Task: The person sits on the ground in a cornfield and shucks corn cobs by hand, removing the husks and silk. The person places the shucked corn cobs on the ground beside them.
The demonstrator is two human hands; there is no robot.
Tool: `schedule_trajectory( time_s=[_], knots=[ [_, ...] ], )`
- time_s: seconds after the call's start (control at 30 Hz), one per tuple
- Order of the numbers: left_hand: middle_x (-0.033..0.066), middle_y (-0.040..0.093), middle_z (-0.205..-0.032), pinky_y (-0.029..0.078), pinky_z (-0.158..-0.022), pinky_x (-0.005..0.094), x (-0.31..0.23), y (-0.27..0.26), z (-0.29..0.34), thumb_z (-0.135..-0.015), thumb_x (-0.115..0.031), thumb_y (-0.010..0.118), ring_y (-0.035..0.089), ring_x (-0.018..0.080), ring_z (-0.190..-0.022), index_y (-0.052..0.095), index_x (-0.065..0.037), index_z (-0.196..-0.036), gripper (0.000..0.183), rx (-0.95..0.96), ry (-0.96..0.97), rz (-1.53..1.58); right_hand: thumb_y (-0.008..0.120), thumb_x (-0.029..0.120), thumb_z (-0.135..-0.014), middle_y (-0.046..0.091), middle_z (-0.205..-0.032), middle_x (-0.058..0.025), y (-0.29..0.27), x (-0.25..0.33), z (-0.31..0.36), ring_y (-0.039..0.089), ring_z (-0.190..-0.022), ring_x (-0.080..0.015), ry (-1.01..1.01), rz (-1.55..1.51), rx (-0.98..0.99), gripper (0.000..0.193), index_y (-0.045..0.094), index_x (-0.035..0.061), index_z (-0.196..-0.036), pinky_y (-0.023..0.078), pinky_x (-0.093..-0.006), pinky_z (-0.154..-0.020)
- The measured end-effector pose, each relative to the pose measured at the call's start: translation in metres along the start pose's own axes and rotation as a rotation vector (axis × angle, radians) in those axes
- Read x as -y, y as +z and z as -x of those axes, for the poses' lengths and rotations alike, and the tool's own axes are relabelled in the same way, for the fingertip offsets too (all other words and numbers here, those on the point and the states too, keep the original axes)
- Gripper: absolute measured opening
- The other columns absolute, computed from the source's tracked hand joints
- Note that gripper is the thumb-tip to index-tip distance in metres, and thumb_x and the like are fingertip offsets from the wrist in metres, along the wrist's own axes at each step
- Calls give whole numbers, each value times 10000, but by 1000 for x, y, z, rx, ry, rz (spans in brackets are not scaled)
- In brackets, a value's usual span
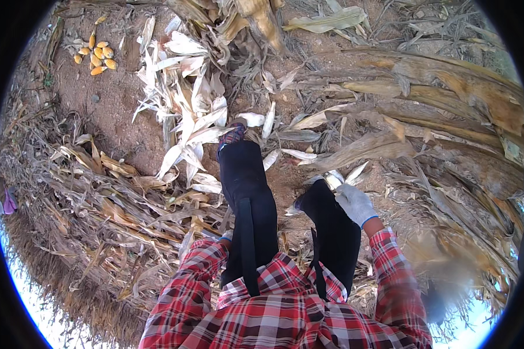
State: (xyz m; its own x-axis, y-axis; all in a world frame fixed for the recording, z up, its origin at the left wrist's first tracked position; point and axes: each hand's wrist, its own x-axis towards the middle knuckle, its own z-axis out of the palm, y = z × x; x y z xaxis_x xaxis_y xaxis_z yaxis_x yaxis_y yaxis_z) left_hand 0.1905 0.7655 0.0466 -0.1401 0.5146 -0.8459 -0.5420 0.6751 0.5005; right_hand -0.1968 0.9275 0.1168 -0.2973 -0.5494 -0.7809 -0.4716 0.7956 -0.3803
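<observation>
My right hand (356, 205), in a white knit glove with a blue cuff, reaches down beside my right foot. Its fingers are closed on a pale, husk-covered corn ear (333, 179); the fingertips are partly hidden. Another pale husked piece (357, 172) lies just beyond the hand. At my left knee, only a small part of my gloved left hand (226, 235) shows, next to dry leaves; its fingers are hidden behind the leg. Several pale husked ears, such as one ear (268, 120), lie on the soil around my left foot.
A heap of whitish stripped husks (186, 93) lies ahead of my left foot. Farther left, bare yellow corn cobs (102, 53) sit piled on brown soil. Dry stalks and leaves (442, 87) spread across the right, with more dry leaves (122, 209) to the left.
</observation>
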Motion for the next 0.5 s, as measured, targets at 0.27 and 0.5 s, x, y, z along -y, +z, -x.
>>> schedule_trajectory(
  time_s=[0.27, 0.5],
  knots=[
    [147, 690, -1094, 489, -936, 404, 21, 11, -40, -952, -285, 473, 642, 337, -1056, 584, -32, -1205, 374, -67, -25, 27, 574, 281, -890, 654, -1011, -227, 11, -12, -30, 624, -967, -404, 159, -65, 51, 276, 657, 74, -1051, 488, -463, -862],
    [145, 686, -1085, 484, -936, 411, 65, 22, -60, -933, -287, 506, 634, 337, -1063, 611, -47, -1146, 338, -141, -115, -44, 644, 264, -878, 679, -1038, -201, 81, -30, -57, 649, -967, -358, 68, -64, 52, 308, 669, 30, -1077, 508, -419, -860]
  ],
)
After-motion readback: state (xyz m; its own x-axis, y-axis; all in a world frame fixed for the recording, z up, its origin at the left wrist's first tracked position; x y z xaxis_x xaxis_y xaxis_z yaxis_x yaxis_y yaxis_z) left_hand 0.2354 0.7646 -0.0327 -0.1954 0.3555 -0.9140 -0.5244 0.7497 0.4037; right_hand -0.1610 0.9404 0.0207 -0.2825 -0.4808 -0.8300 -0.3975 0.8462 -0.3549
